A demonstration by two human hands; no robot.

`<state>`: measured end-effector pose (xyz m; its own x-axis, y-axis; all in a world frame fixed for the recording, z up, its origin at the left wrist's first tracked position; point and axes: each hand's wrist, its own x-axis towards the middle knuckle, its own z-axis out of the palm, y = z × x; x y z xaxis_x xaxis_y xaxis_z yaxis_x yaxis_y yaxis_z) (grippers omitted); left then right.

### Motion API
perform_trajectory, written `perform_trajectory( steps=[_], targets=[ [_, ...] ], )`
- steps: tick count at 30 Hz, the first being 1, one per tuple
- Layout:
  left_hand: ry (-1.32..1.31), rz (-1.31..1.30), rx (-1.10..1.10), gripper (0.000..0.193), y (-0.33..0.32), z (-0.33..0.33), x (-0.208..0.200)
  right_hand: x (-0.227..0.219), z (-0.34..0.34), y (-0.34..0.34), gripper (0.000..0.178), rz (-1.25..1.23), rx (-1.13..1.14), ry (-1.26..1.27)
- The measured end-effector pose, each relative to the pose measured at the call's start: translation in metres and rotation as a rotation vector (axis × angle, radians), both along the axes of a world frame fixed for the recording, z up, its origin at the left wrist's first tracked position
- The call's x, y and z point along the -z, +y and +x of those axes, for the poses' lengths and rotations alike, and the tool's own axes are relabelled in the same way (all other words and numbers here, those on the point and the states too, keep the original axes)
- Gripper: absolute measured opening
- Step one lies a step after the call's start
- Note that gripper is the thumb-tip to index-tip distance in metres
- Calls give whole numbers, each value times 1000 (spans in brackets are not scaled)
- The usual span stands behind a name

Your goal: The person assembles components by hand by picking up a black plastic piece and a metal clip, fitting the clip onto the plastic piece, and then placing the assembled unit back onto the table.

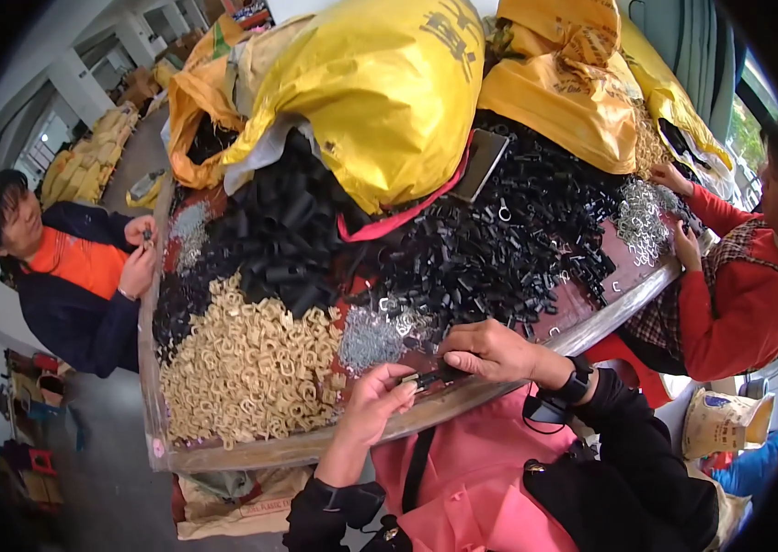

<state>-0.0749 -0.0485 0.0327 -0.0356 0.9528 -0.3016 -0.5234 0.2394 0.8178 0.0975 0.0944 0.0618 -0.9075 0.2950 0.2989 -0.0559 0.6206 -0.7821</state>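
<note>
Over the table's near edge, my left hand [372, 405] pinches a small black part [424, 380] with a pale, shiny spot at its end. My right hand [488, 352] closes on the other end of this dark piece, its thumb and fingers pressed together; whether it is one part or two joined pieces I cannot tell. Just beyond my hands lies a heap of small silvery metal pieces [369, 339]. Beige ring-shaped pieces [251, 368] are piled left of my left hand. Small black plastic parts [490, 248] spread out past my right hand.
A raised wooden rim [288, 451] edges the table. Black tube-like pieces [288, 221] lie farther back, below a large yellow sack [389, 101]. A phone-like flat object [481, 166] rests beside it. Co-workers handle small parts at left [85, 267] and right [729, 267], near metal rings [642, 221].
</note>
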Motion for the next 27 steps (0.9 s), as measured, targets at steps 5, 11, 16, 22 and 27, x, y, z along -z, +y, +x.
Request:
perform_trajectory(
  steps=[5,11,16,22,27],
  targets=[
    [51,0,62,20,1,14,-1,-4,-3,-20,22,-2,12,-3],
    [107,-25,73,22,5,25,1,11,5,-26,22,39,142,6],
    [143,-105,132,23,13,30,-12,18,10,-30,22,-92,207,47],
    [205,-87,148,24,15,41,-17,13,21,-27,30,-300,181,-69],
    [329,13,118,25,16,42,-18,6,26,-20,31,-230,137,18]
  ],
)
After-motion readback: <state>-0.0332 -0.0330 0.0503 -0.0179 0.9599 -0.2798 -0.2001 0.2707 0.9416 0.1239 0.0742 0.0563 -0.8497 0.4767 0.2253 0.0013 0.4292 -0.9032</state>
